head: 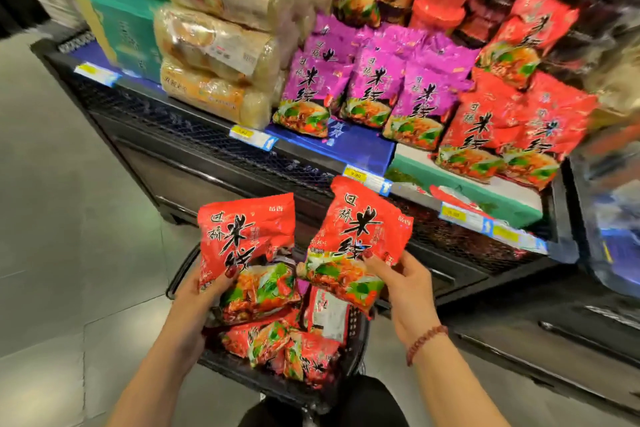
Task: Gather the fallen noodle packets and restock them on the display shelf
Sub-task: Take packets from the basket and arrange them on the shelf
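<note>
My left hand [204,291] grips the lower edge of a red noodle packet [246,239] held upright. A second red noodle packet [360,236] leans to the right of it, and my right hand [405,284] pinches its lower right corner. Both packets hover over a black basket [277,378] that holds several more red packets [298,347]. On the display shelf [512,198] at the right, matching red packets [498,139] stand in a row, with purple packets [367,87] to their left.
Clear bags of pale noodles [221,45] and green boxes [121,24] fill the shelf's left part. Price tags [252,139] line the shelf's front edge above black mesh. Grey tiled floor [69,218] lies to the left. A dark cabinet [554,340] runs along the right.
</note>
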A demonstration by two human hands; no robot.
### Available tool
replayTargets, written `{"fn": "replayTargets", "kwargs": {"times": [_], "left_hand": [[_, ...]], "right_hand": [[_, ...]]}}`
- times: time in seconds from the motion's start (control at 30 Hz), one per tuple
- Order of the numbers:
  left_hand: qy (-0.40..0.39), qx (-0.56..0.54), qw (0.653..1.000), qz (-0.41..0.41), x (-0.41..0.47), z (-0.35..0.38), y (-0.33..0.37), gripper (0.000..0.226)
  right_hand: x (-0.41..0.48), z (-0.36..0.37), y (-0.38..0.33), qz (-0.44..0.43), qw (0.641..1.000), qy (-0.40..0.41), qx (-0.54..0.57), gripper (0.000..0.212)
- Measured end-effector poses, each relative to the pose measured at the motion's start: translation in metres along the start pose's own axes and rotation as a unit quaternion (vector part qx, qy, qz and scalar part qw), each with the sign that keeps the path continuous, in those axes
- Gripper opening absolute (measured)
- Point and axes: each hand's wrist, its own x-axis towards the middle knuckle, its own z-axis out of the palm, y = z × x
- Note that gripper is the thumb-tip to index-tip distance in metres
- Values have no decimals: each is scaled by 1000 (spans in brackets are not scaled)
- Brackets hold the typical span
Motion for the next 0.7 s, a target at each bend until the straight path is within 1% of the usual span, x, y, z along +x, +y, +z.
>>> {"fn": "replayTargets", "kwargs": {"times": [0.13,0.17,0.2,0.27,0.3,0.33,0.37,0.47,0.6,0.7], "left_hand": [[-38,-2,999,19,-4,32,15,98],[-50,-4,999,20,-4,43,18,97],[-62,-3,998,21,-3,53,20,92],[-72,-6,997,27,-2,76,24,68],[-74,-8,997,28,-1,88,26,61],[-80,-12,996,29,1,100,28,60],[-82,-14,996,29,1,113,29,65],[-85,-25,996,32,6,151,29,91],[-99,-21,994,30,17,198,26,99],[-105,-26,994,27,25,229,23,104]], "right_hand": [[-12,-25,-25,-26,999,37,17,20],[-13,-32,-31,-35,998,44,15,20],[-14,-39,-37,-45,998,51,12,20],[-11,-56,-49,-63,996,65,7,19],[-9,-64,-54,-71,995,70,5,19],[-6,-73,-59,-77,994,74,4,18],[-2,-82,-65,-81,994,78,4,18],[16,-111,-83,-95,991,93,14,19],[55,-163,-109,-122,985,126,-1,17],[97,-207,-131,-153,974,167,-9,18]]}}
